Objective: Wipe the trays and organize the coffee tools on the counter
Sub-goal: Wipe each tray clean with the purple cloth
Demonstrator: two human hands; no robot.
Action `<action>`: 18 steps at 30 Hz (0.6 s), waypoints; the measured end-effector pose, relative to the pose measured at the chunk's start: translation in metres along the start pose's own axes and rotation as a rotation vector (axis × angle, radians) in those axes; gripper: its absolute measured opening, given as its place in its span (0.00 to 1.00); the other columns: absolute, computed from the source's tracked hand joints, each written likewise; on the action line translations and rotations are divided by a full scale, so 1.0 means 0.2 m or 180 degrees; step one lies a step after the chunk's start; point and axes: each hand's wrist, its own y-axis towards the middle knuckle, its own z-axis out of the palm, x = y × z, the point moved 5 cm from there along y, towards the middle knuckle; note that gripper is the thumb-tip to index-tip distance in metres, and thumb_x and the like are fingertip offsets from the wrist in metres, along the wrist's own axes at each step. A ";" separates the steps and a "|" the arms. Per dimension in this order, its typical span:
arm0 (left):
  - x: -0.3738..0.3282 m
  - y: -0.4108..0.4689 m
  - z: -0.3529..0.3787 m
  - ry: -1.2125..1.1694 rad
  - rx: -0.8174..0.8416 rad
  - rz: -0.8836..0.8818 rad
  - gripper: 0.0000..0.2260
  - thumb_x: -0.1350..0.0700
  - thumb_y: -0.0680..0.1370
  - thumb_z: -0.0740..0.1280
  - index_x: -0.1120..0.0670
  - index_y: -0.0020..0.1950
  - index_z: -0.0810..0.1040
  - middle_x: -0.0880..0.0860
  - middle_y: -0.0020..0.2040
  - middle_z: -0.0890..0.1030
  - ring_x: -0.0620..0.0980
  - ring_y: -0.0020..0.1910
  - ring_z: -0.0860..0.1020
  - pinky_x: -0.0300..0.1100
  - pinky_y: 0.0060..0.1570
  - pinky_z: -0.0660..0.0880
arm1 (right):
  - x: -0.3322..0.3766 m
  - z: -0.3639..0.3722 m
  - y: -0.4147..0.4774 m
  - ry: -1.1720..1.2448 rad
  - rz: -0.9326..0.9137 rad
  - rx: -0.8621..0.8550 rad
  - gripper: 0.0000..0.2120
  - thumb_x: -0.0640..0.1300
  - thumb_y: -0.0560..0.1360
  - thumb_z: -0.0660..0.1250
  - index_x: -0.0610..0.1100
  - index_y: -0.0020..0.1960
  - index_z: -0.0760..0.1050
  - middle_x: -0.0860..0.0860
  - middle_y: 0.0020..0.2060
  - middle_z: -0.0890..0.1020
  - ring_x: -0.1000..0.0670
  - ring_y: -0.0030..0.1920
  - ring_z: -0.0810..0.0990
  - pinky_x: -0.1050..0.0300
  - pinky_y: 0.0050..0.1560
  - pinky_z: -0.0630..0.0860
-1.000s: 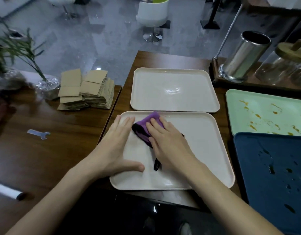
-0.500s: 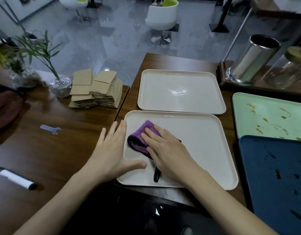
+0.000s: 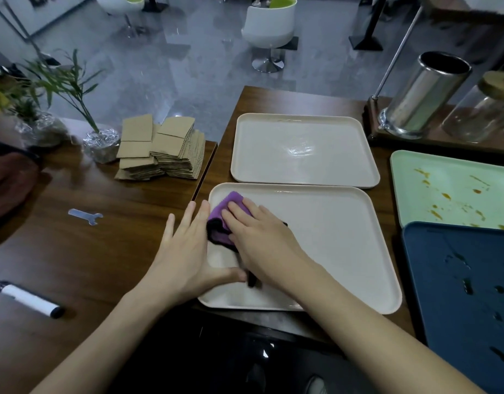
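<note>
A cream tray (image 3: 338, 245) lies on the counter in front of me. On its far left corner sits a purple cloth (image 3: 226, 207) with a black edge. My right hand (image 3: 262, 240) presses flat on the cloth with straight fingers. My left hand (image 3: 185, 251) lies flat over the tray's left rim, thumb on the tray floor. A second cream tray (image 3: 302, 149) sits behind it. To the right are a mint green tray (image 3: 449, 189) with orange stains and a dark blue tray (image 3: 466, 294) with dark spots.
A stack of cardboard cup sleeves (image 3: 165, 149) sits left of the trays, beside small plants in foil pots (image 3: 101, 140). A flat metal wrench (image 3: 86, 216) and a white marker (image 3: 29, 298) lie on the left table. A steel cylinder (image 3: 424, 95) and glass jars (image 3: 483, 112) stand back right.
My right hand has pushed the purple cloth further toward the tray's far left corner. My left hand stays on the tray's left rim. The view has shifted right.
</note>
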 end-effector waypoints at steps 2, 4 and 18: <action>0.00 0.00 0.00 0.0004 -0.0038 0.0019 0.69 0.13 0.54 0.56 0.50 0.83 0.38 0.48 0.84 0.44 0.46 0.81 0.36 0.54 0.79 0.37 | -0.02 -0.01 0.12 0.0062 0.0048 0.0068 0.24 0.46 0.81 0.58 0.45 0.76 0.65 0.49 0.75 0.68 0.44 0.76 0.63 0.48 0.72 0.66; 0.00 0.00 0.00 0.0016 -0.0034 0.0029 0.69 0.12 0.53 0.54 0.50 0.83 0.38 0.48 0.84 0.44 0.47 0.81 0.36 0.54 0.79 0.37 | -0.04 -0.02 0.19 0.0110 0.0100 0.0092 0.25 0.45 0.79 0.60 0.45 0.75 0.66 0.50 0.74 0.69 0.44 0.75 0.63 0.48 0.70 0.67; 0.07 -0.17 0.00 -0.0091 0.0430 0.0594 0.65 0.15 0.59 0.61 0.46 0.81 0.31 0.43 0.82 0.36 0.37 0.78 0.32 0.49 0.80 0.35 | -0.01 -0.04 0.02 0.0282 -0.0487 0.0203 0.20 0.45 0.82 0.58 0.47 0.73 0.69 0.51 0.72 0.72 0.44 0.73 0.65 0.46 0.69 0.68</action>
